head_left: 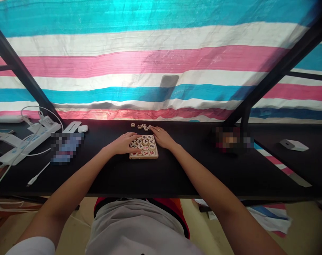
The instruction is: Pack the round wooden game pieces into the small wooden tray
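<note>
A shallow square box [143, 158] lies on the black table, filled with rows of round Chinese chess pieces [145, 142] marked in red and dark characters. My left hand [125, 142] rests over the box's left side, fingers stretched across some of the pieces and the thumb low near the front row. Beyond the box sit several loose pieces [139, 126]. My right hand [162, 137] is at the box's far right corner, its fingertips on or right beside the rightmost loose piece [150, 126]. Whether those fingertips grip it is hard to see.
On the left are a white power strip [30, 143] with cables, a white earbud case [82, 128] and a blurred-out bluish item [67, 148]. To the right are another blurred item [230, 140] and a white charger [294, 145]. Black frame bars and a striped sheet [150, 63] stand behind.
</note>
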A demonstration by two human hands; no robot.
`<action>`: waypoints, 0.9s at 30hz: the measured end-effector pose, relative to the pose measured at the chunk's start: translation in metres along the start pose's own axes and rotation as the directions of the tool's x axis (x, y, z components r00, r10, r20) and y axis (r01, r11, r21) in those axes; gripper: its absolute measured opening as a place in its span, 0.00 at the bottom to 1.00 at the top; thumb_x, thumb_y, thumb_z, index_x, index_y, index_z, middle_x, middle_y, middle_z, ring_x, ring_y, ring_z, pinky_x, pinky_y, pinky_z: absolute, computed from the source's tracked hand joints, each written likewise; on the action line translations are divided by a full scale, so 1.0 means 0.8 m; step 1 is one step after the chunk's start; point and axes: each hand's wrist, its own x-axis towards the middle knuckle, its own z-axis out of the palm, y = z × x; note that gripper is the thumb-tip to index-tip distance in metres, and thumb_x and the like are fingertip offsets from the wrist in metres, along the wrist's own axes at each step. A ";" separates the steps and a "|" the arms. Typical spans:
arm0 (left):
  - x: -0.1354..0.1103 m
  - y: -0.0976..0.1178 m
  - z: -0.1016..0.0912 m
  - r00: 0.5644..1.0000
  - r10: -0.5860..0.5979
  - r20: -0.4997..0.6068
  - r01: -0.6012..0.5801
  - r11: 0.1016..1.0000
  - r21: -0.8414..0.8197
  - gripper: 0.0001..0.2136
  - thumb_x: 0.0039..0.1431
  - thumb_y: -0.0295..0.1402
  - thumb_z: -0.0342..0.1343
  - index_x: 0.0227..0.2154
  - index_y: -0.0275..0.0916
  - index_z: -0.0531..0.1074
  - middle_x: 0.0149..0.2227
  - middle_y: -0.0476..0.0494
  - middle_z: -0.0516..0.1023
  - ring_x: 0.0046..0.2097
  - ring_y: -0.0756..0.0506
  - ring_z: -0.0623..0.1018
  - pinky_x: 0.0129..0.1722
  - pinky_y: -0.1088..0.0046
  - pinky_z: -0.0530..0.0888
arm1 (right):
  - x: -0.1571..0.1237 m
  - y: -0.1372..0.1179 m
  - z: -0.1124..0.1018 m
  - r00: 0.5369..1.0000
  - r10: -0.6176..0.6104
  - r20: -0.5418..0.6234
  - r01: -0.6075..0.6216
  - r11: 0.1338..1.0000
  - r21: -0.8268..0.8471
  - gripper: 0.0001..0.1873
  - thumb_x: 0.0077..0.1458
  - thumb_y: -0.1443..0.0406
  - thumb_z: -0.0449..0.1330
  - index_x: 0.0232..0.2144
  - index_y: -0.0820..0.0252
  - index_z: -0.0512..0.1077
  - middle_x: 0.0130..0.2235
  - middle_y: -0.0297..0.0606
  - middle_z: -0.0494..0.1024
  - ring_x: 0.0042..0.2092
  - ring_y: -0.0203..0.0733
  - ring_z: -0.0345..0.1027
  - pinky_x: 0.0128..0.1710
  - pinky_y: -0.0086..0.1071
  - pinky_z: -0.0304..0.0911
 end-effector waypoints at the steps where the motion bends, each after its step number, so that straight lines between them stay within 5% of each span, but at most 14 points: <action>1: 0.001 0.001 0.000 1.000 -0.007 -0.002 0.007 1.000 0.001 0.35 0.53 0.57 0.50 0.61 0.45 0.56 0.60 0.38 0.60 0.59 0.37 0.62 0.58 0.63 0.58 | 0.000 -0.001 -0.001 1.000 0.007 -0.015 -0.007 1.000 -0.009 0.26 0.61 0.67 0.45 0.61 0.61 0.57 0.60 0.46 0.62 0.59 0.51 0.54 0.55 0.44 0.56; 7: 0.004 0.008 0.005 0.999 -0.048 -0.004 0.048 0.999 0.010 0.33 0.56 0.56 0.48 0.60 0.42 0.58 0.60 0.36 0.59 0.61 0.37 0.60 0.59 0.62 0.58 | -0.005 -0.011 -0.012 0.994 0.045 -0.095 -0.047 0.999 -0.016 0.17 0.60 0.67 0.48 0.50 0.63 0.68 0.51 0.50 0.68 0.51 0.50 0.61 0.51 0.41 0.59; 13: 0.003 0.007 0.004 1.000 -0.031 0.002 0.031 0.999 -0.013 0.31 0.57 0.53 0.48 0.60 0.42 0.58 0.60 0.37 0.60 0.60 0.38 0.62 0.58 0.62 0.59 | -0.018 -0.008 -0.024 0.995 0.085 -0.058 -0.082 0.996 0.045 0.10 0.59 0.65 0.51 0.40 0.60 0.69 0.41 0.44 0.73 0.42 0.46 0.65 0.44 0.37 0.61; 17: 0.002 0.009 0.003 0.999 -0.037 0.010 0.037 0.999 -0.012 0.31 0.57 0.52 0.49 0.60 0.43 0.58 0.60 0.37 0.59 0.60 0.38 0.61 0.59 0.62 0.59 | -0.025 -0.014 -0.039 0.987 0.094 -0.133 -0.073 0.985 0.153 0.07 0.57 0.63 0.53 0.37 0.59 0.68 0.38 0.40 0.73 0.40 0.43 0.66 0.43 0.35 0.60; 21: 0.002 0.010 0.005 0.999 -0.044 0.015 0.044 0.999 -0.006 0.31 0.57 0.51 0.49 0.61 0.41 0.57 0.61 0.36 0.58 0.61 0.38 0.59 0.59 0.62 0.58 | -0.032 -0.039 -0.058 0.981 -0.123 -0.147 0.159 0.952 0.262 0.08 0.53 0.62 0.56 0.37 0.58 0.68 0.37 0.38 0.72 0.39 0.40 0.66 0.41 0.31 0.61; 27: 0.002 0.008 0.007 1.000 -0.028 0.001 0.028 0.999 -0.016 0.31 0.57 0.51 0.49 0.60 0.40 0.58 0.61 0.36 0.59 0.61 0.38 0.59 0.59 0.61 0.58 | -0.043 -0.076 -0.075 0.962 -0.267 -0.052 0.271 0.919 0.285 0.07 0.51 0.62 0.58 0.33 0.58 0.70 0.33 0.38 0.71 0.37 0.41 0.65 0.39 0.31 0.60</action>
